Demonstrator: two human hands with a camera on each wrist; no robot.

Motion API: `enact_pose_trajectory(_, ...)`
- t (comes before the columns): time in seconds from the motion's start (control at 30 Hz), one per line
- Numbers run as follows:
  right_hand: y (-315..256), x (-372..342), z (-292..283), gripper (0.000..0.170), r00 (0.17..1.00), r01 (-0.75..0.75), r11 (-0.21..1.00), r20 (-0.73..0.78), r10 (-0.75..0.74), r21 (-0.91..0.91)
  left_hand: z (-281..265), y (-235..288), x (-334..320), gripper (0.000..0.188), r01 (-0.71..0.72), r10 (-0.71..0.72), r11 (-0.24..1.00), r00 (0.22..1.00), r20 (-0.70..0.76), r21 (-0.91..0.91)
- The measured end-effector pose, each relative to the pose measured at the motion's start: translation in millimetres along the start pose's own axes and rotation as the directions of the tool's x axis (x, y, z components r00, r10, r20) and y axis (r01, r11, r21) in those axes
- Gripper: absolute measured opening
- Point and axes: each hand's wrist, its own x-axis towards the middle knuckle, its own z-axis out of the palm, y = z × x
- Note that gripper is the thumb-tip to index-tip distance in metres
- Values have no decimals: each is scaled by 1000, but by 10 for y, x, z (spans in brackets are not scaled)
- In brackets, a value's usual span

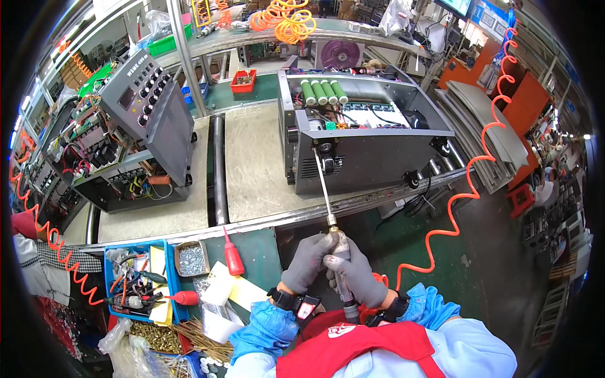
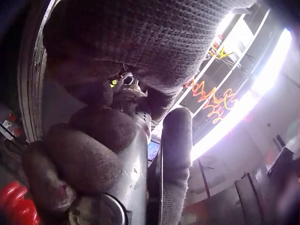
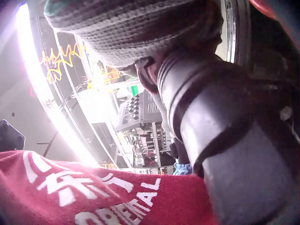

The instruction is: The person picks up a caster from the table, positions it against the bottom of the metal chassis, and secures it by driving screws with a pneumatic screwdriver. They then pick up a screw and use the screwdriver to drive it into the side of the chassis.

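Both hands wear grey knit gloves and hold one pneumatic screwdriver (image 1: 341,252) in front of the red apron. My left hand (image 1: 307,261) grips it near the chuck. Behind it, my right hand (image 1: 362,272) wraps around the body. The long thin bit (image 1: 323,186) points up and away, its tip at the black round fitting on the side of a grey machine housing (image 1: 372,160). In the left wrist view, gloved fingers (image 2: 93,154) curl over the metal barrel. The right wrist view shows the tool's dark rear body (image 3: 234,126) below the glove (image 3: 140,37).
A second grey machine (image 1: 138,107) with knobs stands at the left on the roller conveyor. A blue bin (image 1: 171,252) of tools, a screw tray (image 1: 192,258) and a red bottle (image 1: 233,257) lie nearer. An orange coiled hose (image 1: 450,214) hangs at the right.
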Motion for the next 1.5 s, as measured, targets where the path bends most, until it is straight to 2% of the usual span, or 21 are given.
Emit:
enact_pose_trajectory(0.1,21,23,-36,59,999,31,999,8,-31,-10,12,54,2,39,15,-15,1000,1000,27,10)
enact_pose_trajectory(0.2,-24,10,-58,64,1000,-10,998,29,8,65,25,22,40,39,-26,26,999,1000,6,45)
enact_pose_trajectory(0.5,-68,5,-74,65,999,-20,997,33,18,76,48,84,32,39,-18,18,1000,1000,16,5)
enact_pose_trajectory(0.6,-52,29,-145,64,1000,-3,999,29,1,38,110,192,-15,40,9,-10,1000,1000,28,18)
enact_pose_trajectory(0.7,-143,-14,-223,60,996,-49,998,81,45,49,202,297,-43,41,44,-44,999,999,32,-11)
enact_pose_trajectory(0.9,-102,10,-286,54,989,-52,988,148,30,147,201,200,31,43,2,0,997,999,-32,80)
enact_pose_trajectory(1.1,-95,15,-227,54,991,-58,990,125,42,131,155,181,26,42,50,-48,998,998,-37,48)
enact_pose_trajectory(1.2,-81,48,-184,55,996,-23,994,92,14,106,165,278,-14,42,10,-7,995,1000,-28,102)
enact_pose_trajectory(1.3,-115,37,-159,56,996,-47,993,75,39,106,142,251,6,41,40,-38,996,999,-24,78)
enact_pose_trajectory(1.5,-139,25,-115,55,998,-42,998,49,39,54,86,172,34,40,4,-2,998,1000,-20,58)
